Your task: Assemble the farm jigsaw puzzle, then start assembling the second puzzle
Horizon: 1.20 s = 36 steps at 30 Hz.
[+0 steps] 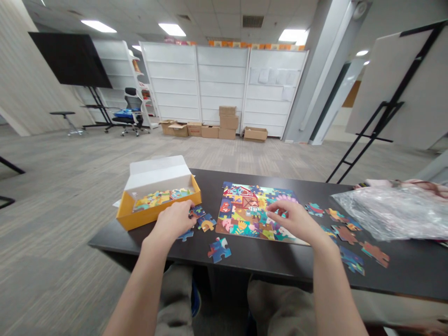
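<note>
So my left grip (pixel 173 219) is curled over, can't tell if it's actually holding anything, and it sits right beside the loose blue cardboard jigsaw pieces (pixel 205 222) on the dark desk (pixel 413 275), with the yellow cardboard box (pixel 140 217) just to its left. My right grip (pixel 297 220) is open, fingertips (pixel 276 208) on the colourful farm-scene jigsaw (pixel 238 219), which lies between my hands, nearer the right one.
</note>
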{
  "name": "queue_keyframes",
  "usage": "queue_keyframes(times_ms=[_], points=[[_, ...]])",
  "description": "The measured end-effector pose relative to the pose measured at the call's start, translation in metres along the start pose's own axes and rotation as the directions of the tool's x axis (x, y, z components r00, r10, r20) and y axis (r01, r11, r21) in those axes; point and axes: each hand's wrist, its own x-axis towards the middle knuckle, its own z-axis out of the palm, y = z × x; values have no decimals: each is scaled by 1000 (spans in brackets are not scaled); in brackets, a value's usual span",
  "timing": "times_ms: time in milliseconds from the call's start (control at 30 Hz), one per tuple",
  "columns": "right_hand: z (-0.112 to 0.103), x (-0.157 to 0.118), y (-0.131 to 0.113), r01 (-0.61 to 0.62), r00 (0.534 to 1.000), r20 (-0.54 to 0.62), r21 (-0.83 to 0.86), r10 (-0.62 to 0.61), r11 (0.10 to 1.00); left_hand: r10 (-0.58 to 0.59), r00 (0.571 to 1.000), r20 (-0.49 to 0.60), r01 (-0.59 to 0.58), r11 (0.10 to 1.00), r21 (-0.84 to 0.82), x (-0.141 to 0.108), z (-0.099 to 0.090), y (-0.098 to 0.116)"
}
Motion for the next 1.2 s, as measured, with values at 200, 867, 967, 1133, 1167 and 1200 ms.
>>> queue_keyframes(times_ms=[200,867,967,1133,1167,1200], points=[[-5,-2,2,-8,999,-32,4,8,1000,10,1000,-7,-10,1000,5,1,-1,0],[0,7,4,-13,1000,-23,-133,10,991,165,954,-250,-271,830,-488,6,-2,-3],[-1,20,0,-70,997,-41,-244,62,967,123,960,-252,-247,797,-552,14,10,-1],[2,69,-6,-211,977,-118,-380,179,900,93,949,-300,-243,822,-515,25,20,6],[6,82,-7,-244,969,-131,-400,209,883,94,947,-307,-245,828,-505,26,19,8],[10,94,-9,-271,962,-135,-418,236,867,94,945,-312,-246,832,-497,27,18,9]])
